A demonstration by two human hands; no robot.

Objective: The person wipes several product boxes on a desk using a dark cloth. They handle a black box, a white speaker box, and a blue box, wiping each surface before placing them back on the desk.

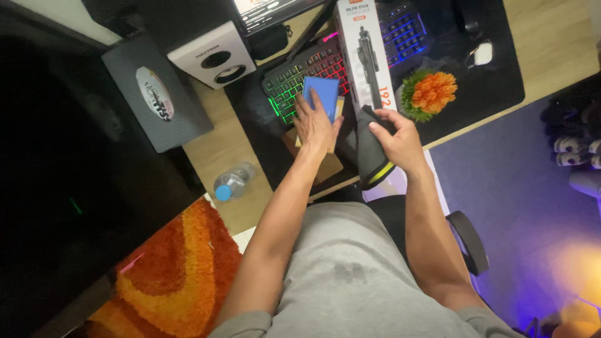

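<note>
Resting flat, left hand (pixel 315 125) lies fingers spread on one blue card-like pad (pixel 322 97), which sits on the lit keyboard (pixel 300 75); nothing gripped, palm just pressing down. Right hand (pixel 395 141) is closed around one dark fabric pouch with a yellow-green band (pixel 372 156), held at the desk edge beside the left hand. One tall white product box (pixel 364 56) lies across the keyboard, just above the pouch. Also counted: one orange flower decoration (pixel 432 92), one clear water bottle with blue cap (pixel 230 183), one white speaker (pixel 214 55), one mouse (pixel 482 54), one black tissue box (pixel 156 94). All on one wooden desk (pixel 219 147).
</note>
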